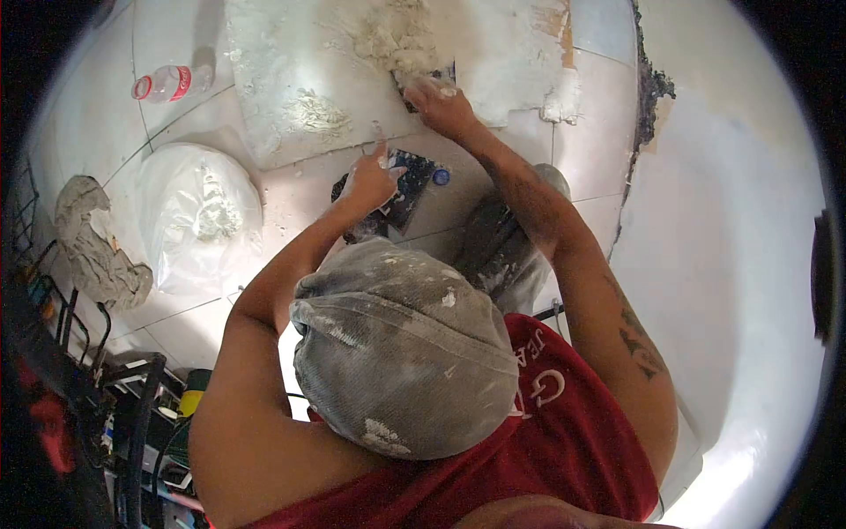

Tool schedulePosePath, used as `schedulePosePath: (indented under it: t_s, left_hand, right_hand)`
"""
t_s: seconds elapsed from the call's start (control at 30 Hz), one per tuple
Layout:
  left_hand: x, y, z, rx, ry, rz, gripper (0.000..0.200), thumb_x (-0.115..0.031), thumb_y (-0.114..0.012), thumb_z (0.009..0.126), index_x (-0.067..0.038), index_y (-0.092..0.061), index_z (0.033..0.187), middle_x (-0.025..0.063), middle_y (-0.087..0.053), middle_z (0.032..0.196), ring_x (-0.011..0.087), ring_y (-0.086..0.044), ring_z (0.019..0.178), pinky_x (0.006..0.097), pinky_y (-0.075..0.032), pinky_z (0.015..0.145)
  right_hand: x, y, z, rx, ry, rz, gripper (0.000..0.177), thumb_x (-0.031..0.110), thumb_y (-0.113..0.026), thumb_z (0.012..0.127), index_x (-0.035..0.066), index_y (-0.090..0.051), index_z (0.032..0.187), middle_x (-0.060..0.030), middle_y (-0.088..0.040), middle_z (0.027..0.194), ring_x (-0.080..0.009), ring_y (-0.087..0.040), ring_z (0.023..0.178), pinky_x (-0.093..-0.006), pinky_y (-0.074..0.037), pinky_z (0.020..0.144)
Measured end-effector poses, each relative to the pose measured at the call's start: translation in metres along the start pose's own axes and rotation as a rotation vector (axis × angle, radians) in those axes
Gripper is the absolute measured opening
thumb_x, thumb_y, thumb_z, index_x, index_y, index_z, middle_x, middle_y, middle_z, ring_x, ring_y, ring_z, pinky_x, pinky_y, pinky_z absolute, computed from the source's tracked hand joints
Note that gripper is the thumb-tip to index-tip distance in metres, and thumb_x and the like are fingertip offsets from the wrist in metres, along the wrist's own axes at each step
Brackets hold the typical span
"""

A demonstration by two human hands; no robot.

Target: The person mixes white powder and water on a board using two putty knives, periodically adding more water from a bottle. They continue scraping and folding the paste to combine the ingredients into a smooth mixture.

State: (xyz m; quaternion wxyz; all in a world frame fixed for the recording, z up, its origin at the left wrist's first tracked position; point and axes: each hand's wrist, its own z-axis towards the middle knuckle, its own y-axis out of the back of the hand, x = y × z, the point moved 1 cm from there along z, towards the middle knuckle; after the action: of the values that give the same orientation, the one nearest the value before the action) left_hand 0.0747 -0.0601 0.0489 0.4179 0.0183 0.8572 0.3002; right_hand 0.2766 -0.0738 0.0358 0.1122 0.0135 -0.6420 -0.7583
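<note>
My right hand (434, 99) is closed round a dark flat scraper (411, 104), whose edge sits in a heap of pale, crumbly plaster (397, 40). White smears cover its fingers. Below and to the left, my left hand (370, 187) has its index finger stretched out and its thumb apart, with white paste on the finger. Beneath this hand a dark, flat, rectangular piece (412, 183) with white specks shows on the floor. The plaster lies on a large whitened board (493, 53), where a smaller crumbly patch (317, 115) spreads to the left.
A clear plastic bag of white powder (203, 225) stands at left, beside crumpled brown paper (92, 238). A bottle with a red label (174, 84) lies above. A blue cap (441, 177) is near my dusty leg (502, 238). Black racks (132, 414) fill the lower left.
</note>
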Motion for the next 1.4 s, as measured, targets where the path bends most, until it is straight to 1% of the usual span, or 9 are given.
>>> schedulePosePath:
  t_s: [0.3, 0.43, 0.7, 0.83, 1.03, 1.13, 1.23, 1.33, 1.4]
  left_hand:
    - [0.009, -0.009, 0.0, -0.024, 0.068, -0.077, 0.074, -0.025, -0.064, 0.077, -0.001, -0.023, 0.135, 0.0268, -0.058, 0.092, 0.0438, -0.055, 0.083, 0.0483, -0.045, 0.073]
    - [0.021, -0.019, -0.001, -0.098, -0.104, 0.072, 0.088, -0.021, -0.064, 0.077, -0.004, -0.004, 0.139, 0.0272, -0.059, 0.086, 0.0444, -0.058, 0.079, 0.047, -0.047, 0.07]
    - [-0.003, 0.008, -0.006, -0.053, 0.027, -0.209, 0.086, -0.018, -0.064, 0.077, -0.007, -0.006, 0.139, 0.0252, -0.06, 0.088, 0.0423, -0.058, 0.077, 0.0452, -0.047, 0.068]
    - [0.009, -0.005, -0.008, -0.232, -0.14, -0.085, 0.084, -0.018, -0.064, 0.077, -0.008, -0.01, 0.14, 0.0244, -0.059, 0.078, 0.0396, -0.059, 0.065, 0.0433, -0.046, 0.059]
    - [0.0, 0.007, -0.01, -0.081, 0.042, -0.207, 0.081, -0.017, -0.063, 0.078, -0.009, -0.013, 0.14, 0.0199, -0.055, 0.06, 0.0303, -0.054, 0.05, 0.0366, -0.043, 0.053]
    - [0.005, 0.004, -0.012, -0.162, -0.049, -0.18, 0.079, -0.015, -0.062, 0.079, -0.011, -0.013, 0.141, 0.0232, -0.06, 0.074, 0.0255, -0.05, 0.046, 0.0336, -0.042, 0.053]
    - [-0.006, 0.017, -0.017, -0.069, 0.026, -0.35, 0.075, -0.014, -0.061, 0.08, -0.009, -0.017, 0.14, 0.0268, -0.059, 0.095, 0.0273, -0.061, 0.06, 0.0314, -0.046, 0.062]
    - [0.005, 0.0, -0.016, -0.277, -0.19, -0.256, 0.067, -0.012, -0.06, 0.081, -0.005, -0.024, 0.138, 0.0277, -0.051, 0.113, 0.0292, -0.062, 0.092, 0.0292, -0.047, 0.074]
    - [0.006, -0.003, -0.017, -0.267, -0.156, -0.352, 0.064, -0.012, -0.06, 0.081, -0.003, -0.028, 0.136, 0.0273, -0.051, 0.115, 0.0285, -0.053, 0.106, 0.0292, -0.046, 0.079]
  right_hand:
    - [-0.007, 0.032, 0.049, -0.006, -0.089, -0.069, 0.041, 0.007, -0.058, 0.067, 0.009, -0.051, 0.107, -0.0122, -0.057, 0.106, -0.0304, -0.061, 0.085, -0.0405, -0.05, 0.07]
    - [-0.048, 0.05, 0.095, 0.275, -0.215, 0.181, 0.033, 0.002, -0.057, 0.066, 0.004, -0.058, 0.099, -0.0139, -0.06, 0.099, -0.0303, -0.061, 0.084, -0.0362, -0.049, 0.069]
    - [-0.088, 0.112, 0.17, 0.524, -0.241, 0.289, 0.023, 0.012, -0.057, 0.069, -0.001, -0.063, 0.088, -0.0193, -0.063, 0.084, -0.0355, -0.059, 0.081, -0.0394, -0.048, 0.069]
    - [-0.109, 0.091, 0.15, 0.331, -0.254, 0.41, 0.022, 0.014, -0.061, 0.07, 0.0, -0.063, 0.086, -0.0217, -0.062, 0.084, -0.0341, -0.06, 0.08, -0.0398, -0.048, 0.069]
    - [-0.098, 0.104, 0.108, 0.062, -0.384, 0.487, 0.018, 0.009, -0.061, 0.069, -0.001, -0.062, 0.085, -0.0207, -0.061, 0.077, -0.0318, -0.061, 0.076, -0.0371, -0.047, 0.064]
    - [-0.09, 0.118, 0.096, 0.073, -0.364, 0.333, 0.025, 0.001, -0.061, 0.066, 0.0, -0.063, 0.091, -0.016, -0.062, 0.088, -0.0286, -0.061, 0.078, -0.0352, -0.048, 0.068]
    - [-0.102, 0.108, 0.086, -0.055, -0.369, 0.39, 0.025, 0.004, -0.063, 0.07, 0.002, -0.062, 0.095, -0.0157, -0.062, 0.089, -0.0276, -0.06, 0.076, -0.0336, -0.048, 0.068]
    - [-0.12, 0.087, 0.087, 0.075, -0.57, 0.433, 0.016, 0.01, -0.062, 0.07, 0.0, -0.061, 0.083, -0.0202, -0.06, 0.073, -0.0307, -0.06, 0.072, -0.0361, -0.046, 0.061]
    - [-0.127, 0.069, 0.078, 0.018, -0.792, 0.831, 0.021, 0.009, -0.063, 0.074, 0.003, -0.062, 0.094, -0.0172, -0.062, 0.083, -0.0279, -0.06, 0.074, -0.0342, -0.047, 0.066]
